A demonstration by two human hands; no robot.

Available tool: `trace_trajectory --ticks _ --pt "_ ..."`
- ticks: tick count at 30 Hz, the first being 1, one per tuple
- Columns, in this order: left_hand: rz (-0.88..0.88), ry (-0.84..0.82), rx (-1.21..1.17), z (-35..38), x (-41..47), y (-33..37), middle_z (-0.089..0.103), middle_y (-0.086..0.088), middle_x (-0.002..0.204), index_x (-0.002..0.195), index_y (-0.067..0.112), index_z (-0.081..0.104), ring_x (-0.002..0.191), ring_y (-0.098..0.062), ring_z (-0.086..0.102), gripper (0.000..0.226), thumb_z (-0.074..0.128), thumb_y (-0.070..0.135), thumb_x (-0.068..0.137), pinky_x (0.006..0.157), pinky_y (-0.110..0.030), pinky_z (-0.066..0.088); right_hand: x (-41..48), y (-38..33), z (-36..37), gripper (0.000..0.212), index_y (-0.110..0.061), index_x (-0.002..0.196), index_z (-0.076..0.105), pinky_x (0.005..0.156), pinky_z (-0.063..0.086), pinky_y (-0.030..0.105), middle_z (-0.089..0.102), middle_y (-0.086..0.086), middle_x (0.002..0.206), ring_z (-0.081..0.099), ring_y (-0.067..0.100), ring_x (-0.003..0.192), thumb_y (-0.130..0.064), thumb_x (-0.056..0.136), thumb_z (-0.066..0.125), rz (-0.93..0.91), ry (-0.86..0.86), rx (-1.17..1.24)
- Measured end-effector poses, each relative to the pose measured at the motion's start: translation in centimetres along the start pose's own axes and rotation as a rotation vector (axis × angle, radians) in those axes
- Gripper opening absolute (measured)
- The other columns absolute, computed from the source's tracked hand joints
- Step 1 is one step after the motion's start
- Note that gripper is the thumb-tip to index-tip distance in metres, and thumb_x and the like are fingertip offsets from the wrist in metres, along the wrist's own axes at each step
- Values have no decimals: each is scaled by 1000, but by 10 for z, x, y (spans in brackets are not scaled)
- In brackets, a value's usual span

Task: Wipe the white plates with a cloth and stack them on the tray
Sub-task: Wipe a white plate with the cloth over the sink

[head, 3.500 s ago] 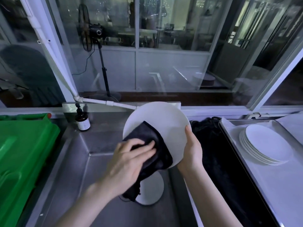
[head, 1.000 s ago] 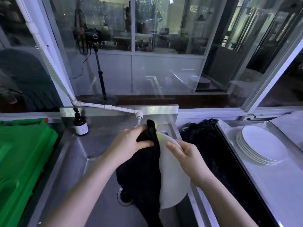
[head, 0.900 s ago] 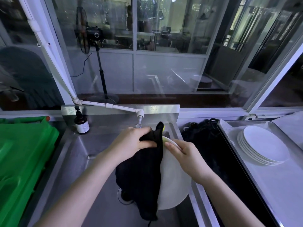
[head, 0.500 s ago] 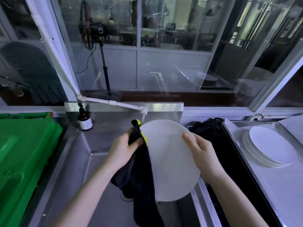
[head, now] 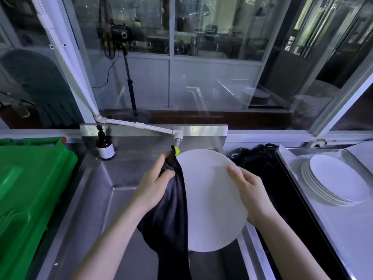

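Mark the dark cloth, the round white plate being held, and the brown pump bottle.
dark cloth (head: 171, 215), head view, hanging middle fold.
round white plate (head: 212, 199), head view, bare centre of its face.
brown pump bottle (head: 106, 151), head view, white label.

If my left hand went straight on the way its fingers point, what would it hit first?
Probably the tap nozzle, just beyond the cloth the left hand grips; depth is unclear.

White plate (head: 210, 201) tilted at frame centre, black cloth (head: 171, 223) draping its left edge; stacked plates (head: 333, 180) on tray (head: 343, 239), right
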State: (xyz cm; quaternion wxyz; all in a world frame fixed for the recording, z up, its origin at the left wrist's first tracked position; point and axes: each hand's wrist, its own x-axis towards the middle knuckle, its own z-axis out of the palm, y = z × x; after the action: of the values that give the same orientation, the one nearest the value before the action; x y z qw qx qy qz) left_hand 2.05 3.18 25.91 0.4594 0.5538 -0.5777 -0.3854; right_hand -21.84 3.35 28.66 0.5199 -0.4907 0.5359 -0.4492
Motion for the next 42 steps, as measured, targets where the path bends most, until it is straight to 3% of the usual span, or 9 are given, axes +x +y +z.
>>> trace_trajectory --ticks 5,9,17,21,25,30,34,38,42 --pt "110 -155 245 -5 14 4 62 8 75 97 53 54 69 -4 55 21 50 66 81 70 -22 41 4 -7 5 41 -8 78 65 57 38 31 53 1 66 49 14 61 -43 99 57 -81 -160 -273" --pt "124 -170 259 -5 18 1 61 16 68 83 50 58 65 -4 53 12 68 48 87 63 -17 38 9 -14 12 54 1 71 38 58 23 33 32 4 67 30 18 61 -42 100 56 -193 -213 -424" --pt "-382 467 -455 37 -14 -25 76 -3 93 89 21 71 99 -25 69 16 69 36 90 92 -46 51 -7 9 35 40 -9 83 67 61 42 33 59 -1 70 53 14 67 -43 99 54 -85 334 86" --pt "-369 510 -439 21 -13 -26 76 1 89 90 19 69 95 -19 70 15 67 34 91 87 -39 53 -12 10 29 19 -30 97 75 77 55 39 76 2 96 71 21 90 -43 92 63 -26 56 100" --pt "-112 379 -155 -1 -11 -11 72 16 76 81 22 65 72 -1 65 13 68 31 91 59 -10 44 12 -32 -1 18 -30 103 73 67 54 23 78 -2 92 73 14 83 -40 89 72 -151 -201 -147" --pt "201 32 203 4 0 19 48 14 57 74 27 60 56 -4 40 20 76 32 84 54 -20 30 27 -45 21 47 0 99 69 68 48 37 68 16 81 57 25 70 -46 96 60 -340 -407 -826" --pt "103 127 83 0 -4 13 68 3 74 87 19 66 70 -13 58 27 67 46 83 69 -32 46 24 -37 10 52 1 70 49 56 29 32 39 0 60 37 11 56 -41 97 61 -373 -224 -625" --pt "-203 402 -298 11 -19 -6 75 5 84 87 20 68 83 -10 68 11 67 30 92 74 -29 50 14 -17 16 50 1 75 57 57 34 32 48 3 64 44 15 59 -43 98 59 -242 40 -217" --pt "-166 317 -189 0 -19 -12 75 5 86 91 16 67 81 -7 65 11 66 27 93 73 -25 48 6 -9 18 54 9 79 52 61 31 34 44 8 67 41 18 62 -41 100 57 -231 -49 -325"
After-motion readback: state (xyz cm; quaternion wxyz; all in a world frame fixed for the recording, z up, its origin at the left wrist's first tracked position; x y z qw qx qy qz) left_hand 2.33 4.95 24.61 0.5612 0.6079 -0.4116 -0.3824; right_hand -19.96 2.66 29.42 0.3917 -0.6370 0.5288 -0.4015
